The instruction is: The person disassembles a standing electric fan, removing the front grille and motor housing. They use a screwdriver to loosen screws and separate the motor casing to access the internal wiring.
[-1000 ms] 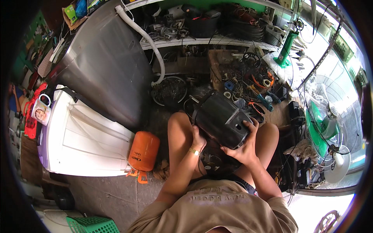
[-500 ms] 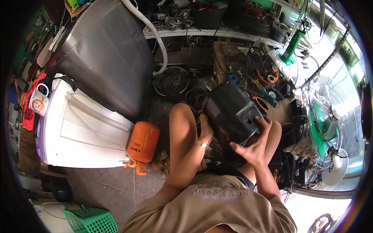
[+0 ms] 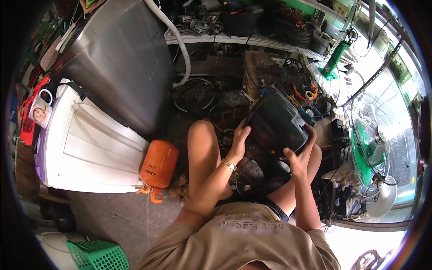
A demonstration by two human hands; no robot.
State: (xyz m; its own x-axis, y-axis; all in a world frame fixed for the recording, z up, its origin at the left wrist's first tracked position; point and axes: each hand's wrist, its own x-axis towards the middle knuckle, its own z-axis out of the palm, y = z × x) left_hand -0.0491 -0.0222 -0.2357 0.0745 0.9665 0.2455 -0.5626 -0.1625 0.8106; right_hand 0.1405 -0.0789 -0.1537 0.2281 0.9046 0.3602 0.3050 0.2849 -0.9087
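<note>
A glossy black rounded housing (image 3: pixel 276 123), bucket-like in shape, is held up above my lap, tilted. My left hand (image 3: pixel 240 143), with a gold watch on its wrist, presses against the housing's left side, its fingers partly hidden behind it. My right hand (image 3: pixel 301 155) grips the lower right edge, thumb in front and fingers wrapped round the side. A small orange-red spot shows low on the housing. Below, between my legs, lies a dark rounded part (image 3: pixel 249 172) with a thin cable looping beside it; its kind is unclear.
An orange gas cylinder (image 3: pixel 159 163) lies left of my knee, beside a white appliance (image 3: pixel 99 148). A large grey metal cabinet (image 3: pixel 121 63) stands behind. Cluttered parts and tools lie ahead. At right stands a fan (image 3: pixel 375 150) with green blades. A green basket (image 3: pixel 99 255) sits lower left.
The black housing has turned in my hands and shifted slightly right. My left hand has moved up along its side, and my right hand has moved with its edge. The view has shifted a little.
</note>
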